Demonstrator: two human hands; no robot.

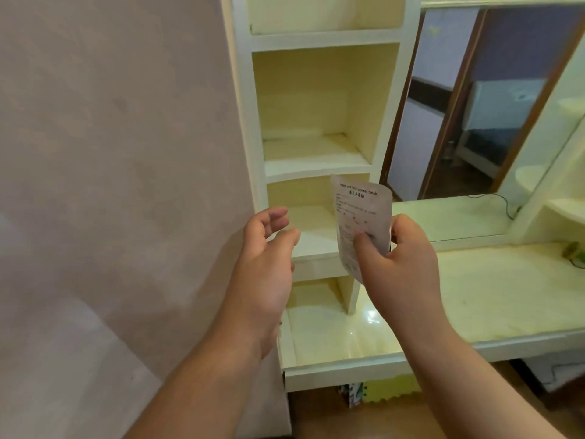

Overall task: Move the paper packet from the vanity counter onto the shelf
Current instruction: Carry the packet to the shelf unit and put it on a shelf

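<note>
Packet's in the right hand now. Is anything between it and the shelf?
Nothing visible. The right hand holds the packet upright just in front of the shelf, whose opening shows bare. The left hand hovers open to the left, beside the opening rather than across the path.

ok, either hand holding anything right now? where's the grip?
The right hand pinches the paper packet near its lower edge, thumb on the printed face, fingers behind. The left hand is open and holds nothing.
</note>
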